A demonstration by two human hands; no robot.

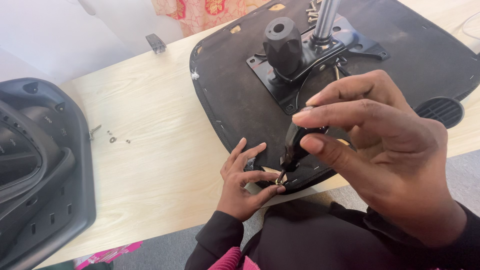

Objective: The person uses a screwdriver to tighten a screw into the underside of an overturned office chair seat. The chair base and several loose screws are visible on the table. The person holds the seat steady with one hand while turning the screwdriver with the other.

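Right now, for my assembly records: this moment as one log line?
right hand: grips screwdriver | left hand: steadies screw | seat base: upside down, table

Worktop: a pale wood-grain worktop [160, 165] runs slantwise across the view, its near edge toward the bottom.
Floor: grey carpet-like floor [462, 175] shows past the worktop's near edge at the right, and again along the bottom.
Wall: a plain white wall [55, 35] fills the upper left, beyond the worktop's far edge.
Fabric: a cloth with a pink and orange flower pattern [200, 12] hangs at the top, behind the worktop.
Light: soft and even, with faint shadows on the wood.
Low corner: a scrap of pink printed material [107, 254] lies under the worktop's edge.
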